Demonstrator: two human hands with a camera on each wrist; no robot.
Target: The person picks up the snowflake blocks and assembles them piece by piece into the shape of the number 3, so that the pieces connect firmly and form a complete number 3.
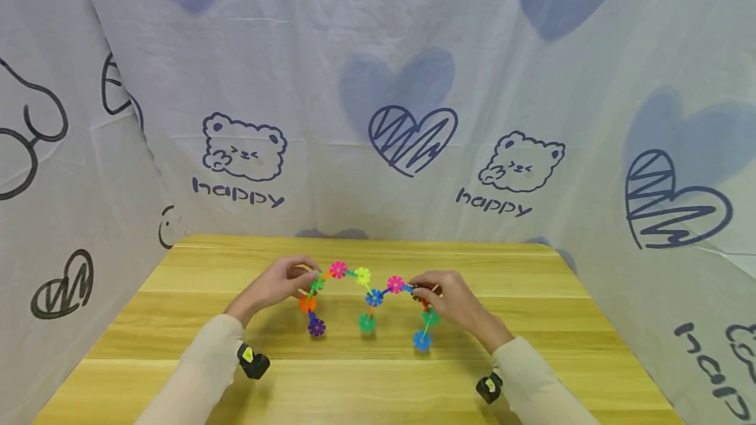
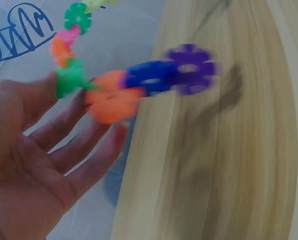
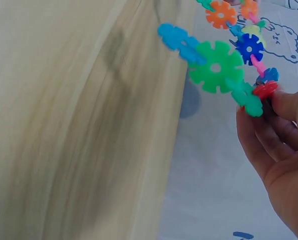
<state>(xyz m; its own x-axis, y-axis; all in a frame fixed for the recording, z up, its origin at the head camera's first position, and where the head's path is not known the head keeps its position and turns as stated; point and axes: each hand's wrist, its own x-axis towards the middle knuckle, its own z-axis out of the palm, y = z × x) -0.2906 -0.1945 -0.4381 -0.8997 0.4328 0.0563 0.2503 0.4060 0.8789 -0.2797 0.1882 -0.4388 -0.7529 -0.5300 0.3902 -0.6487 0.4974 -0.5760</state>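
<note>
A chain of colourful plastic snowflake discs (image 1: 374, 298) spans between my two hands above the table, with short strands hanging from both ends and the middle. On the left, my left hand (image 1: 280, 284) pinches a green disc (image 2: 70, 80) between thumb and fingertips; an orange disc (image 2: 112, 102), a blue one and a purple disc (image 2: 193, 69) dangle beyond it. My right hand (image 1: 451, 297) grips the other end beside a red disc (image 3: 265, 90), its fingers partly hiding a dark disc. Below that grip hang green discs (image 3: 216, 67) and a light blue disc (image 1: 422, 340).
The wooden table (image 1: 342, 385) lies under the chain, which casts shadows on it. A pale curtain (image 1: 319, 97) printed with hearts and bears encloses the back and sides. Black wrist cameras (image 1: 254, 362) sit at both cuffs.
</note>
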